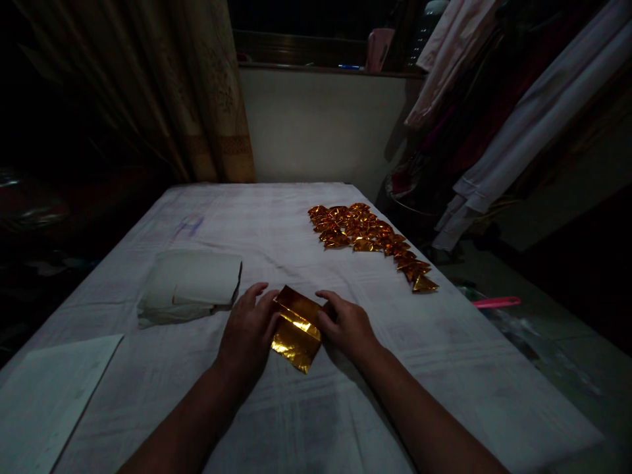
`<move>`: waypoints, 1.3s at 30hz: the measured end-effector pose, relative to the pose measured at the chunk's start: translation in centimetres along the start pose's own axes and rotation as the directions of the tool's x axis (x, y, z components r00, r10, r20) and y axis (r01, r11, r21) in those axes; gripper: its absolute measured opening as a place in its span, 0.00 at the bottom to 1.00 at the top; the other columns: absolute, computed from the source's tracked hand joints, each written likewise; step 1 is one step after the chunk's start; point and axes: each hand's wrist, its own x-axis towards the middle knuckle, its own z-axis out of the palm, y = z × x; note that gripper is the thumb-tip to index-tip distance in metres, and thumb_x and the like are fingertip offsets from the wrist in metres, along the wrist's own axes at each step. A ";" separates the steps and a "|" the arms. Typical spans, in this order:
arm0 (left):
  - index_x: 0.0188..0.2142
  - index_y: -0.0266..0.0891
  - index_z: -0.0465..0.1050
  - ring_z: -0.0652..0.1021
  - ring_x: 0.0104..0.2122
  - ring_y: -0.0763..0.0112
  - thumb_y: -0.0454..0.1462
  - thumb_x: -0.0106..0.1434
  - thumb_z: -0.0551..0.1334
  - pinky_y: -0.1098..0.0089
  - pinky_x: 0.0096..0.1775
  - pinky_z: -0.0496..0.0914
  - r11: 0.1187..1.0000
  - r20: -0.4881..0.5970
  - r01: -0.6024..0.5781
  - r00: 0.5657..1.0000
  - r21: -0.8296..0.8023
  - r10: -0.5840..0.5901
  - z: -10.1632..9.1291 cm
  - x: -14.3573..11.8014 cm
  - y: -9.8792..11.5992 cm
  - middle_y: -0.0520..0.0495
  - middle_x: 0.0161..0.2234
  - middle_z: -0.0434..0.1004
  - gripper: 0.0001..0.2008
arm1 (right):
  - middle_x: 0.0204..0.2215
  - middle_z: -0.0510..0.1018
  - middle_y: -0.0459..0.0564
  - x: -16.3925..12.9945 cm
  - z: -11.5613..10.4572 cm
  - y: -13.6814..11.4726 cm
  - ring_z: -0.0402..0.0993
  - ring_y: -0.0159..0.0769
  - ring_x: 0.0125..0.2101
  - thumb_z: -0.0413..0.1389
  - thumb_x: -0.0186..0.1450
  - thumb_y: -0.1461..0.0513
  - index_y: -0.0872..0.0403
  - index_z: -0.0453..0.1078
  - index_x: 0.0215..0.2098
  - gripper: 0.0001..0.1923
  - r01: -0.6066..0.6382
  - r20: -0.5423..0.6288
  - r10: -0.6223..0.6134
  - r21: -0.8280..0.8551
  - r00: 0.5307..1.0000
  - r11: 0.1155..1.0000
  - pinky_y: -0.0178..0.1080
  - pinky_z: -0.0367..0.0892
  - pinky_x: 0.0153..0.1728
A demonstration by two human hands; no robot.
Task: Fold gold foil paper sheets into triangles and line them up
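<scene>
A shiny gold foil sheet point(297, 339), creased across its middle, is held between my two hands just above the cloth-covered table. My left hand point(249, 329) grips its left edge, thumb against the near face and fingers curled behind. On the opposite edge, my right hand point(348, 324) pinches the foil with thumb and bent forefinger. Beyond my right hand lies a cluster of folded gold foil pieces point(365, 232), spread in overlapping rows toward the table's right edge. Left of my left hand rests a pale stack of paper or wrapping point(197, 280) with a folded-over top.
A white sheet point(54, 395) lies at the near left of the table point(316, 428). Hanging clothes point(503, 145) crowd the right side, and a curtain point(197, 92) hangs at the back left. A pink cup point(380, 50) stands on the sill. Something pink point(496, 302) shows beyond the right edge.
</scene>
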 end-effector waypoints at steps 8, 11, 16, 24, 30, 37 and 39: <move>0.49 0.42 0.75 0.78 0.46 0.54 0.41 0.61 0.69 0.55 0.48 0.69 0.966 0.278 -0.230 0.941 0.119 0.190 1.0 -2.2 4.7 0.41 0.49 0.80 0.17 | 0.24 0.79 0.43 -0.1 -0.6 -0.7 0.76 0.36 0.25 0.54 0.63 0.63 0.49 0.73 0.42 0.11 -0.135 0.036 0.137 -0.056 0.990 0.989 0.34 0.61 0.27; 0.51 0.44 0.74 0.78 0.47 0.54 0.42 0.60 0.70 0.54 0.50 0.68 0.959 0.289 -0.245 0.937 0.140 0.197 1.2 -2.2 4.6 0.42 0.50 0.80 0.20 | 0.21 0.77 0.40 -0.1 -1.0 -0.5 0.72 0.34 0.23 0.54 0.62 0.63 0.49 0.73 0.34 0.06 -0.129 0.063 0.127 0.031 0.990 0.991 0.33 0.59 0.25; 0.53 0.44 0.74 0.77 0.51 0.54 0.37 0.64 0.66 0.48 0.59 0.62 0.954 0.267 -0.268 0.937 0.137 0.225 1.1 -2.0 4.1 0.42 0.50 0.79 0.17 | 0.21 0.76 0.40 -0.2 -2.0 0.0 0.71 0.33 0.23 0.53 0.60 0.64 0.50 0.74 0.32 0.08 -0.091 0.192 0.057 0.174 0.980 0.981 0.32 0.60 0.25; 0.52 0.45 0.75 0.77 0.53 0.52 0.31 0.67 0.61 0.44 0.61 0.59 0.926 0.222 -0.324 0.934 0.195 0.281 0.8 -1.6 2.1 0.42 0.50 0.81 0.15 | 0.38 0.84 0.46 -0.6 -2.6 0.9 0.80 0.37 0.37 0.54 0.57 0.71 0.49 0.79 0.43 0.20 0.061 0.322 -0.180 0.345 0.929 0.937 0.38 0.72 0.40; 0.51 0.42 0.74 0.79 0.48 0.56 0.30 0.67 0.59 0.45 0.60 0.60 0.946 0.294 -0.297 0.923 0.128 0.249 0.8 -1.8 2.9 0.43 0.50 0.82 0.15 | 0.47 0.80 0.53 0.1 -2.1 1.8 0.74 0.46 0.47 0.64 0.59 0.69 0.45 0.81 0.43 0.16 0.369 0.067 -0.363 -0.113 0.929 0.923 0.48 0.70 0.47; 0.51 0.44 0.75 0.78 0.48 0.56 0.36 0.63 0.66 0.49 0.58 0.62 0.968 0.239 -0.243 0.945 0.063 0.222 0.4 -1.7 4.2 0.44 0.48 0.81 0.16 | 0.55 0.78 0.52 -0.1 -1.1 0.9 0.69 0.49 0.59 0.64 0.63 0.64 0.46 0.79 0.39 0.08 0.526 0.078 -0.520 -0.153 0.851 0.837 0.56 0.57 0.59; 0.48 0.45 0.76 0.80 0.44 0.58 0.35 0.65 0.65 0.52 0.54 0.66 0.966 0.238 -0.246 0.946 0.085 0.220 0.6 -1.6 3.9 0.46 0.42 0.82 0.11 | 0.49 0.82 0.49 -0.2 -0.8 0.7 0.73 0.45 0.54 0.62 0.64 0.64 0.46 0.78 0.42 0.09 0.545 0.127 -0.534 -0.074 0.836 0.835 0.53 0.57 0.59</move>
